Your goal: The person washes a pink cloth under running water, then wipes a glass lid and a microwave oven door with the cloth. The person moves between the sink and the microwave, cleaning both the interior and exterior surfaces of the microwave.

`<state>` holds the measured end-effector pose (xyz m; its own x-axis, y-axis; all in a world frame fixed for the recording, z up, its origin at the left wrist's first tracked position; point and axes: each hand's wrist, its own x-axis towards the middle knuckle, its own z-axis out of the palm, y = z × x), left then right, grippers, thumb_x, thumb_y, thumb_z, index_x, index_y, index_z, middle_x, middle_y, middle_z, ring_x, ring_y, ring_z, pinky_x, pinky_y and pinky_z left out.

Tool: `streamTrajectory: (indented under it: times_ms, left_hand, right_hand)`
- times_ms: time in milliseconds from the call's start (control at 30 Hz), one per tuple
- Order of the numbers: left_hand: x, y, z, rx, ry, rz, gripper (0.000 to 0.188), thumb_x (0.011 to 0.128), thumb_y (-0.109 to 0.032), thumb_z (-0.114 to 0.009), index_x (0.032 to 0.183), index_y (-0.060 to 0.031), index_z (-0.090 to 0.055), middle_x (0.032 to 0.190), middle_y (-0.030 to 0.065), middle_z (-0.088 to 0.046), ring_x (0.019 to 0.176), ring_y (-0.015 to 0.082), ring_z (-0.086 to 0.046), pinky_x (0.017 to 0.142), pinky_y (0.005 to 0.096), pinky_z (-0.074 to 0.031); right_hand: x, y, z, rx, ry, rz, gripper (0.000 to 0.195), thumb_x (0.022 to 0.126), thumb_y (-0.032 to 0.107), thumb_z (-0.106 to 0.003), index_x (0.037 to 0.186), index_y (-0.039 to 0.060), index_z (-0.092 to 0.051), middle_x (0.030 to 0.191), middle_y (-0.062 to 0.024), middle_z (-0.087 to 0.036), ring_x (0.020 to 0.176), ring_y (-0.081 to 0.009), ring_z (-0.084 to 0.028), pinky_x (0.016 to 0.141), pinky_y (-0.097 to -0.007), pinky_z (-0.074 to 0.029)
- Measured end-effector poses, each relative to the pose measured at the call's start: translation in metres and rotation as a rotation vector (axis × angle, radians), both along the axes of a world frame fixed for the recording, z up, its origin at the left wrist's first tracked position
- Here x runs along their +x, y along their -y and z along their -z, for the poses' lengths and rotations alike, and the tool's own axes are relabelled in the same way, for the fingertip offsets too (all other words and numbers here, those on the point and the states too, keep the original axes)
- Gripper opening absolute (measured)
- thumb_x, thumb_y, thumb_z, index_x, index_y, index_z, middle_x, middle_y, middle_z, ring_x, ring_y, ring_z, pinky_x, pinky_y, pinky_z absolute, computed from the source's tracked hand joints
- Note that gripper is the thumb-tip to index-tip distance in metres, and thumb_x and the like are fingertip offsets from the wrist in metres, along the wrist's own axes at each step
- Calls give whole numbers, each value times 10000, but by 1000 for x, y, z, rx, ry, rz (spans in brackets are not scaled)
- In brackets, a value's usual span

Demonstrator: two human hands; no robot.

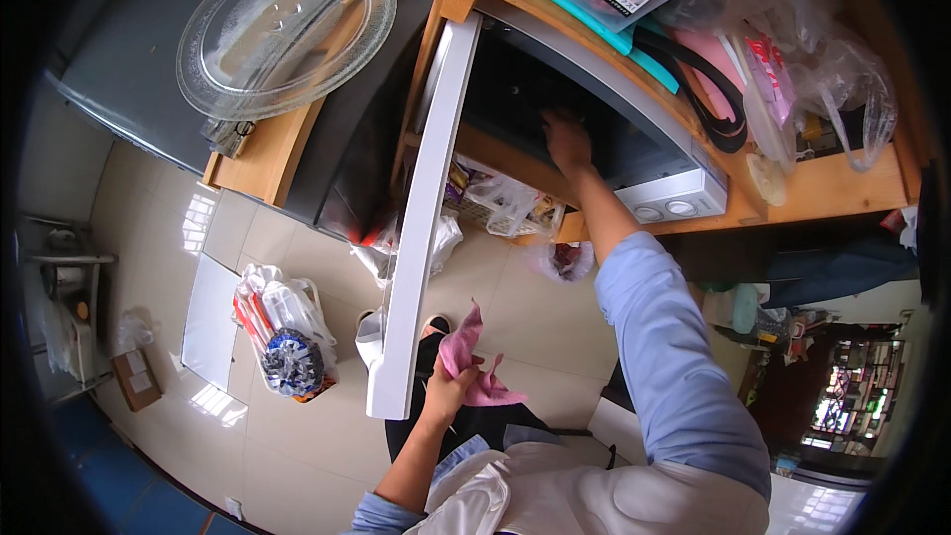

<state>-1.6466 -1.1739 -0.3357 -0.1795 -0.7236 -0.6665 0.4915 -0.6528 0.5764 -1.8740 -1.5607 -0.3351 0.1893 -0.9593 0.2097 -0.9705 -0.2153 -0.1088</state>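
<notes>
My left hand (448, 390) grips a crumpled pink cloth (464, 345) low in front of my body. Beside it hangs the open white door (420, 238) of a microwave oven (672, 197), which has two knobs on its front. My right arm stretches up to the oven, and my right hand (568, 140) is at the dark cavity (631, 137). Its fingers are in shadow, so whether they hold or touch anything is unclear. Away to the upper left lies a round glass turntable plate (374, 11), apart from both hands.
The oven sits in a wooden shelf unit (839, 182) with plastic bags (854, 104) and a black strap (732, 126) above it. A basket (513, 215) is below. A filled plastic bag (290, 327) and a cardboard box (136, 379) lie on the tiled floor.
</notes>
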Motion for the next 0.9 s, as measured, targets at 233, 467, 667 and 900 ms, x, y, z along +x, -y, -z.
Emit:
streamTrajectory:
  times_ms: [233,467,667,900]
  left_hand:
    - [10,-13,13,40,52,28,365,823,48,-576,1171,-26,-496,1008,92,-626,925,182,-602,827,295,-496]
    - [8,-11,16,40,57,28,348,827,47,-577,1159,-26,-504,1005,92,-627,899,179,-608,808,296,-503]
    - [8,-12,12,4,37,34,272,848,-72,-602,1109,-5,-561,977,75,-660,884,169,-619,774,294,-498]
    - [11,-12,11,-5,-9,35,378,838,41,-587,1198,-24,-490,1004,74,-626,925,168,-605,828,299,-499]
  right_hand:
    - [7,15,12,55,-16,23,348,845,79,-499,1155,195,-604,1166,-141,-579,1074,-345,-559,890,-441,-480]
    - [0,13,11,-97,30,-103,341,874,86,-495,1191,174,-587,1179,-164,-577,1024,-368,-586,876,-424,-495]
    - [20,-12,-20,-105,237,-101,314,872,71,-500,1160,142,-602,1145,-128,-602,999,-337,-595,830,-406,-501]
    - [123,-117,-181,121,1299,-293,202,974,120,-480,1123,8,-557,869,-56,-597,701,-97,-597,589,-213,-489]
